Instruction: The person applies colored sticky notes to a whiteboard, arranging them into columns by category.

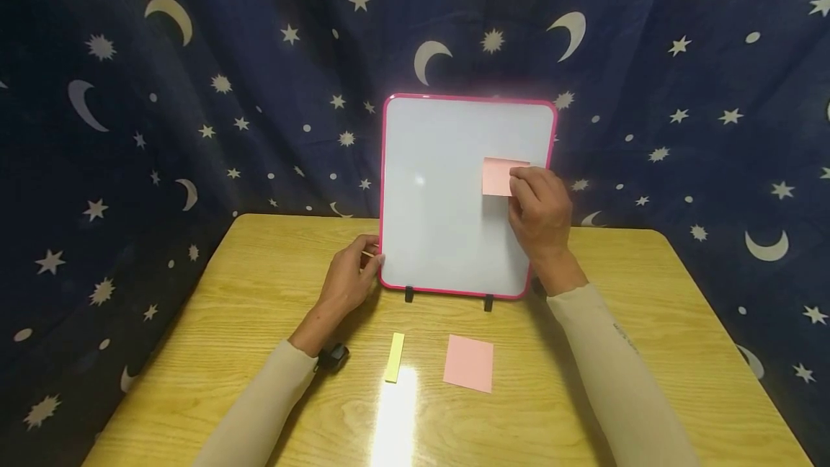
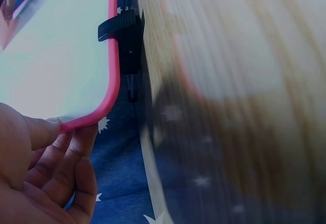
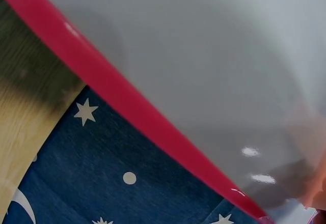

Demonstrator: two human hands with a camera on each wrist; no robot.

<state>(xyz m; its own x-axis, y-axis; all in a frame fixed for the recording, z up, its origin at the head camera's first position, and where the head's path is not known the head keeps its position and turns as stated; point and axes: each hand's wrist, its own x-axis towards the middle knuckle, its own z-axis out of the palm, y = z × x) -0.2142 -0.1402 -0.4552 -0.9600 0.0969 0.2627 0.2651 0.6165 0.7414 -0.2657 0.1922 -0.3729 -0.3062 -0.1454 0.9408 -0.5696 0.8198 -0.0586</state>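
Observation:
A whiteboard [image 1: 441,236] with a pink frame stands upright at the back of the table. My left hand [image 1: 346,276] holds its lower left edge; the left wrist view shows the thumb of that hand [image 2: 46,158] on the front and the fingers behind. On the board's right half is a pink sticky note [image 1: 498,177], whose right part my right hand [image 1: 541,211] pinches. The note's top edge lies along the board, and its lower edge appears lifted. Only a blurred sliver of this note shows at the right wrist view's edge.
A pink sticky pad [image 1: 469,364] and a narrow yellow sticky strip [image 1: 394,357] lie on the wooden table [image 1: 259,308] before the board. Black stand clips [image 1: 488,302] hold the board's bottom edge. A dark blue curtain [image 1: 311,56] with moons and stars hangs behind.

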